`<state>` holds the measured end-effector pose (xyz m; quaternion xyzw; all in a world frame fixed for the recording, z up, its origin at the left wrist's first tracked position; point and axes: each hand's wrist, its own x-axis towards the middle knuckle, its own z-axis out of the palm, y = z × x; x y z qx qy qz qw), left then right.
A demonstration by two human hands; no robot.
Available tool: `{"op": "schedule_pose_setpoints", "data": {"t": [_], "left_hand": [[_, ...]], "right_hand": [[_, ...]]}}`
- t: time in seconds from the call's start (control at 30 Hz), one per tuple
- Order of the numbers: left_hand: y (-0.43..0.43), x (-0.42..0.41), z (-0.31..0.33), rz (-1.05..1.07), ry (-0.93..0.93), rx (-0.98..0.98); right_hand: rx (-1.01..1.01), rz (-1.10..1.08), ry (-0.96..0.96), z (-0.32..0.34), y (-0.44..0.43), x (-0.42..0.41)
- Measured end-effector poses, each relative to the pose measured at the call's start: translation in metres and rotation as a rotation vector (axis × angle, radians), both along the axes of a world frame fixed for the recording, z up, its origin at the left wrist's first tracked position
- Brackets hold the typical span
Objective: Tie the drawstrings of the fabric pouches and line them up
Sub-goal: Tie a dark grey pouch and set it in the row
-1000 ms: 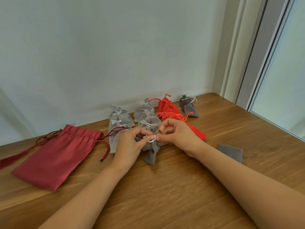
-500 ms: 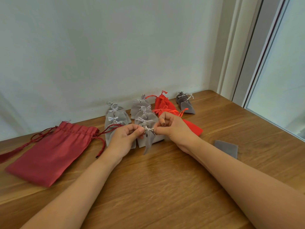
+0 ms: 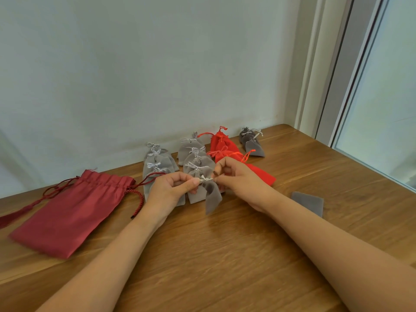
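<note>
- Most of the work looks done: two columns of grey pouches (image 3: 195, 157) with white bows lie overlapping near the wall. Beside them are orange-red pouches (image 3: 225, 144) and a few darker grey pouches (image 3: 252, 144).
- By my judgement three remain: the one in hand, a flat grey pouch (image 3: 308, 202) lying apart on the wooden table (image 3: 225, 255) to the right, and a large maroon pouch (image 3: 72, 210) on the left, its cords loose.
- The small grey pouch (image 3: 213, 198) hangs between both hands, just in front of the columns.
- The left hand (image 3: 173, 188) pinches one end of the white drawstring (image 3: 206, 179) between thumb and forefinger, and the right hand (image 3: 238, 179) pinches the other end. The knot sits in the narrow gap between the fingertips.
</note>
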<state>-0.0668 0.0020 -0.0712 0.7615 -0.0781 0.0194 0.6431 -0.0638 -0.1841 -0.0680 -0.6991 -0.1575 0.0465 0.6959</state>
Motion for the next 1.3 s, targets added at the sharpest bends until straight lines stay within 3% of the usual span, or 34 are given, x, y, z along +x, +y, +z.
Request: {"op": "schedule_pose_setpoints", "data": {"t": [0.13,0.23,0.3,0.43,0.57,0.63,0.77,0.9,1.13,1.3], "left_hand": [[0.000,-0.002,0.002,0.022,0.010,-0.046],[-0.001,-0.001,0.001,0.023,0.001,-0.035],[-0.001,-0.001,0.000,0.022,-0.006,-0.055],[-0.001,0.000,-0.001,0.006,-0.020,-0.046],[-0.003,0.000,-0.003,0.012,-0.042,0.132],[-0.004,0.001,-0.005,0.006,-0.071,0.218],[-0.001,0.002,-0.006,-0.005,-0.075,0.254],[-0.001,0.003,-0.007,-0.008,-0.072,0.269],[0.000,0.005,-0.009,-0.027,-0.074,0.286],[-0.002,0.003,-0.009,-0.052,-0.065,0.280]], "right_hand": [[-0.085,-0.015,0.070,0.003,0.000,-0.002],[-0.407,-0.069,-0.085,0.003,-0.002,-0.004],[-0.518,-0.089,-0.161,0.005,-0.002,-0.005],[-0.366,-0.278,-0.222,0.020,-0.016,0.002],[0.061,-0.563,-0.066,0.031,-0.057,0.021],[0.177,-0.683,0.007,0.028,-0.076,0.034],[0.101,-0.823,0.176,0.007,-0.096,0.058],[0.066,-0.806,0.228,-0.001,-0.096,0.074],[-0.341,-0.688,0.147,0.004,-0.106,0.074],[-0.836,-0.299,0.244,0.041,-0.127,0.040]]}}
